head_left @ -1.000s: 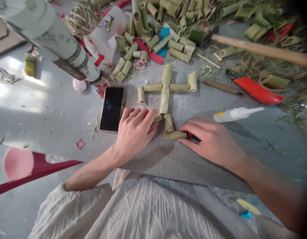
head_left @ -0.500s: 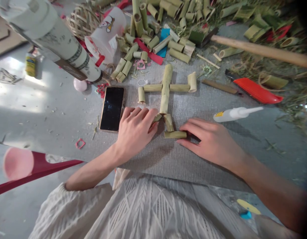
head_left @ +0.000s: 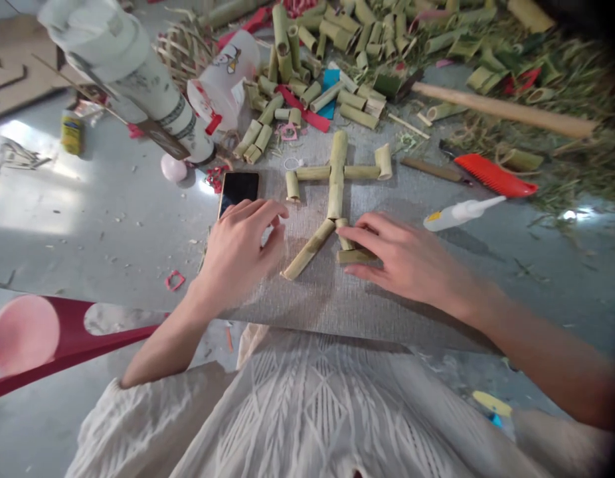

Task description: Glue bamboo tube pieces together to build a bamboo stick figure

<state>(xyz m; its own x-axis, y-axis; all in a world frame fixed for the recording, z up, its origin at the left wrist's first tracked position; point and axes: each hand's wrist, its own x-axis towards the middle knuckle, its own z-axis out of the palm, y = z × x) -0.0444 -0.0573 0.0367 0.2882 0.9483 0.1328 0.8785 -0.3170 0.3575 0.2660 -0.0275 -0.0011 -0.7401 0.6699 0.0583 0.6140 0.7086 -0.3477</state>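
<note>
Pieces of cut bamboo lie on the grey table in a stick-figure shape, with an upright bamboo tube [head_left: 337, 176] and crosspieces at its middle. From its lower end a long bamboo piece [head_left: 308, 249] slants down to the left. My left hand [head_left: 242, 249] hovers left of that piece, fingers apart and holding nothing, partly covering a phone [head_left: 239, 188]. My right hand [head_left: 387, 255] has thumb and fingers around a short horizontal bamboo piece [head_left: 351, 257]. Its index finger touches a short bamboo piece [head_left: 343, 237] above. The horizontal piece's right end is hidden.
A white glue bottle [head_left: 457, 216] and a red-handled tool [head_left: 494, 174] lie to the right. Behind are a knife-like wooden-handled tool [head_left: 434, 169], a long wooden handle [head_left: 501, 109] and piled bamboo [head_left: 354, 109]. A large white bottle [head_left: 148, 86] leans at left, near a frosted cup [head_left: 228, 79].
My left hand has let go of the slanting bamboo leg and moved left, over the phone. My right hand has shifted left over the short pieces. The head view has shifted slightly.
</note>
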